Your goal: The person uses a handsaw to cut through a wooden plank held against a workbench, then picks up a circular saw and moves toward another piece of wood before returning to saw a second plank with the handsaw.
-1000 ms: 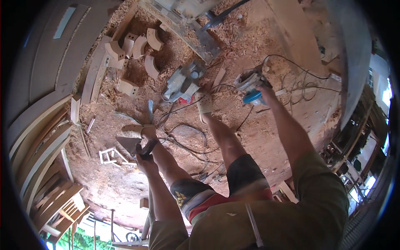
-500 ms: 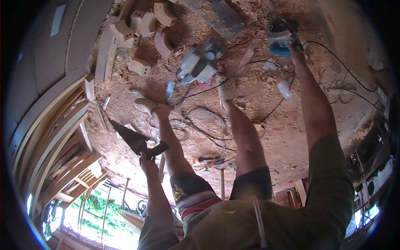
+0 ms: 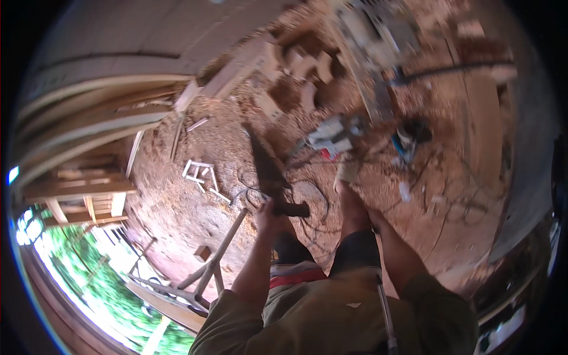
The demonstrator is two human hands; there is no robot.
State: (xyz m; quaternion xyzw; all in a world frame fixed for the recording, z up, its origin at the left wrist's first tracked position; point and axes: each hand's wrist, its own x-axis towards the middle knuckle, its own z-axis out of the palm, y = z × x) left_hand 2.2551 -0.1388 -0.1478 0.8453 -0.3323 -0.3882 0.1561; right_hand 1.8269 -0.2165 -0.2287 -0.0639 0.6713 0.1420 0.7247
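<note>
Blue power tool (image 3: pixel 407 142) now lies released on sawdust; left hand (image 3: pixel 267 213) still grips the handsaw (image 3: pixel 267 168), right hand's state unclear.

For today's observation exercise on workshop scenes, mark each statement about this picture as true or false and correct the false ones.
1. The left hand grips a handsaw by its handle. True.
2. The blue power tool is held in the right hand. False: it lies on the sawdust-covered floor, and the right hand is hidden behind the knee.
3. Curved wooden blocks lie on the floor beyond the grey power tool. True.
4. The floor is bare tile. False: it is covered with sawdust and shavings.
5. Black cables loop across the floor near the person's feet. True.
</note>
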